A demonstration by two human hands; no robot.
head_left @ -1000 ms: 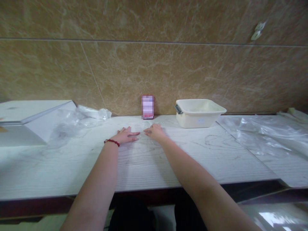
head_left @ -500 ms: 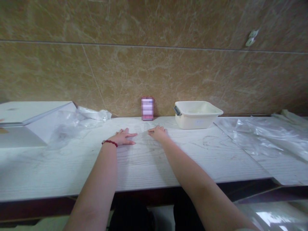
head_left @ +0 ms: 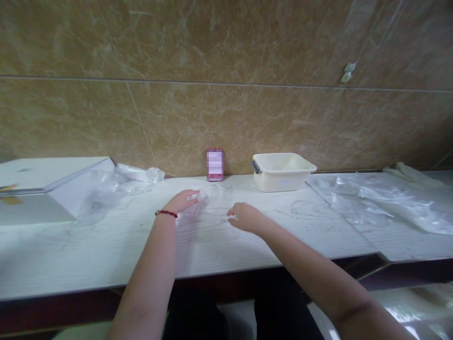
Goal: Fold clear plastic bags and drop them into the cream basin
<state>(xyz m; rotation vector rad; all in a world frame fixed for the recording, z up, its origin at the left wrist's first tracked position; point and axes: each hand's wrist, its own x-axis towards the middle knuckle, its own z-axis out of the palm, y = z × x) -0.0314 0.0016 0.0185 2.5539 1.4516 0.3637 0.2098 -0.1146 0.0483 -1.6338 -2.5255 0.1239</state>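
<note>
plainly, what is hardest to see is easiest to lose

the left hand [head_left: 183,200] has its thumb and fingers apart, loosely bent, with nothing visible gripped. the right hand [head_left: 247,218] curls its fingers inward with a small gap at the tips; whether something thin is pinched there, i cannot tell. between and just beyond them is a faint see-through patch, perhaps a clear film [head_left: 215,191], though glare and blur leave that uncertain. if it is film, a dragged fingertip or a bit of static could crease it or make it cling to skin.

around it, the pale streaky counter [head_left: 219,250] gives little contrast, so an edge could easily be missed. the phone [head_left: 214,165] leans upright on the wall [head_left: 184,123], straight ahead of the hands; a knuckle pushed too far forward could topple it. to the right stands a white tub [head_left: 283,182], which the right forearm could bump on a wide swing. farther out, loose plastic near the white box [head_left: 88,189] and a larger clear sheet [head_left: 371,198] at far right could slide if a sleeve or elbow caught them.
</note>
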